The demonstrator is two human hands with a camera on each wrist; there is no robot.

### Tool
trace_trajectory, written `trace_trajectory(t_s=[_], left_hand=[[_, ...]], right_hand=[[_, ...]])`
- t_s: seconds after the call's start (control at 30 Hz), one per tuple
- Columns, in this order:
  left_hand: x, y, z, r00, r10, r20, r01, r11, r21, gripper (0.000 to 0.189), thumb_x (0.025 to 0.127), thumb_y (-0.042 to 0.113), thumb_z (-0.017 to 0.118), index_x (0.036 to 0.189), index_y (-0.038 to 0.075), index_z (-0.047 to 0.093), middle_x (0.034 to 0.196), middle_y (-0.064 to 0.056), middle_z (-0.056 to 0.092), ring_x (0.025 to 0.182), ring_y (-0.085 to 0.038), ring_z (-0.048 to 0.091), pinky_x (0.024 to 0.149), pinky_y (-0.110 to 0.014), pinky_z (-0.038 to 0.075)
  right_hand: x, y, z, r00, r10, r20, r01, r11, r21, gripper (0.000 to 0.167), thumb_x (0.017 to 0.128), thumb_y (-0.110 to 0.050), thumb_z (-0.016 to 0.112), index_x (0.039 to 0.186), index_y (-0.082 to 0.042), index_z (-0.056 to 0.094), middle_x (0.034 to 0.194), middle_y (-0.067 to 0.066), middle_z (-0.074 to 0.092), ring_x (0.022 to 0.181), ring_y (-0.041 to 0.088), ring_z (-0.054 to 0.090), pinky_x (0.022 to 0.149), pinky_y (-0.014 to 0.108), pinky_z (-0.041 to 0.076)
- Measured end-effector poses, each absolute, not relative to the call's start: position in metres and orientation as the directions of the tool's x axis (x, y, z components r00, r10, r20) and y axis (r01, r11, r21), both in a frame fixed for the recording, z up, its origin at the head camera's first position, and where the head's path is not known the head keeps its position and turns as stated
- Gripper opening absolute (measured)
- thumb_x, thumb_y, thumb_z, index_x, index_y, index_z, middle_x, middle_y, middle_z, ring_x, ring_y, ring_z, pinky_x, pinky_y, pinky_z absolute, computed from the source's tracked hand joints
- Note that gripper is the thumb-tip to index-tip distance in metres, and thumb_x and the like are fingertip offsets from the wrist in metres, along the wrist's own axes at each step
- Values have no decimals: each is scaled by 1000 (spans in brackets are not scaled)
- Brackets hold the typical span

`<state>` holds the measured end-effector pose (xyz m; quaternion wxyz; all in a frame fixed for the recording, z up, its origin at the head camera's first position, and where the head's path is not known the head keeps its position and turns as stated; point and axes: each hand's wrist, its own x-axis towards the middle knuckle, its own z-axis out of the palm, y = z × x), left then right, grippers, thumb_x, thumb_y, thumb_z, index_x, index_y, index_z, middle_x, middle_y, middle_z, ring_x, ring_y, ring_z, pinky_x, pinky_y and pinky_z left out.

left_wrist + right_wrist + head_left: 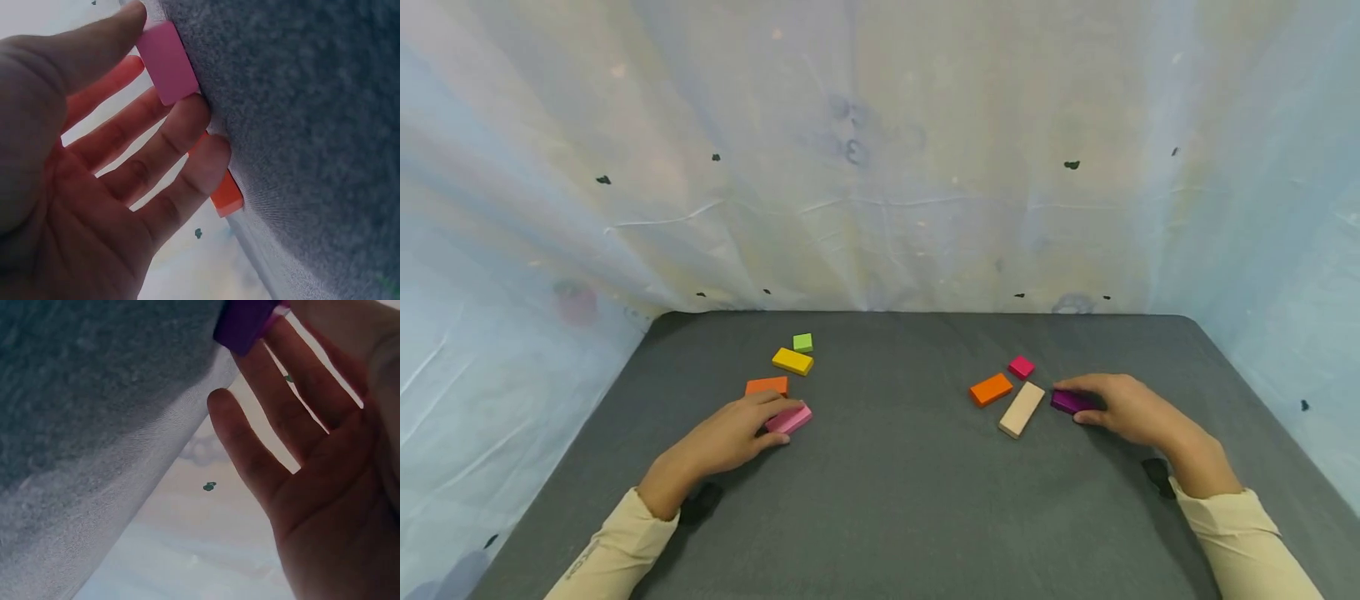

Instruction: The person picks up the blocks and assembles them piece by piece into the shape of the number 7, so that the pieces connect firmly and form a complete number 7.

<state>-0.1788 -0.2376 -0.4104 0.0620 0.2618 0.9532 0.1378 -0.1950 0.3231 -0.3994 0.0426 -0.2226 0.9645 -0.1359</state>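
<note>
My left hand (pixel 735 432) pinches a pink block (pixel 791 418) at the left of the table, thumb on the near side and fingers on the far side. An orange block (pixel 766 385) lies just beyond those fingers, and in the left wrist view the fingertips partly cover that orange block (pixel 226 195). On the right, my right hand (pixel 1131 410) holds a purple block (pixel 1071 402) between thumb and fingers. The right wrist view shows only part of the purple block (pixel 245 325), cut off at the top edge. Whether either block is lifted, I cannot tell.
Beyond the left hand lie a yellow block (pixel 793 361) and a small green block (pixel 802 342). Left of the right hand are a beige block (pixel 1022 410), a second orange block (pixel 990 390) and a small red block (pixel 1021 367). Pale sheeting (pixel 880 167) surrounds the grey table (pixel 895 500).
</note>
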Motion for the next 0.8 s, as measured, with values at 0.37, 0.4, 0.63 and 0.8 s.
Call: trace_trajectory(t_s=[0.37, 0.4, 0.63, 0.8], left_hand=[[-180, -244, -405, -839, 541, -52, 500, 805, 319, 63, 87, 34, 76, 143, 14, 55, 127, -5, 62, 94, -11, 55, 80, -33, 47], [-180, -243, -405, -840, 540, -58, 498, 809, 313, 63, 87, 34, 76, 143, 14, 55, 129, -6, 61, 95, -11, 55, 81, -34, 48], [-176, -241, -406, -833, 550, -63, 510, 806, 301, 63, 86, 33, 76, 143, 16, 55, 125, -4, 61, 92, -10, 54, 79, -31, 47], [-176, -241, -407, -839, 539, -72, 491, 808, 326, 65, 84, 35, 78, 143, 17, 55, 122, -2, 62, 92, -10, 53, 78, -31, 46]], right_hand=[[-202, 319, -397, -904, -425, -42, -399, 876, -272, 48, 87, -21, 77, 133, -18, 66, 122, 14, 69, 92, 18, 62, 75, 38, 50], [-202, 319, -397, -905, -423, -44, -396, 876, -274, 48, 87, -21, 77, 133, -18, 66, 122, 14, 69, 92, 18, 62, 75, 38, 50], [-197, 322, -400, -902, -430, -36, -405, 873, -270, 47, 86, -20, 77, 132, -16, 66, 121, 15, 70, 98, 25, 66, 79, 45, 53], [-194, 323, -397, -900, -434, -27, -411, 870, -272, 46, 86, -20, 77, 131, -16, 67, 121, 16, 70, 102, 29, 67, 82, 49, 53]])
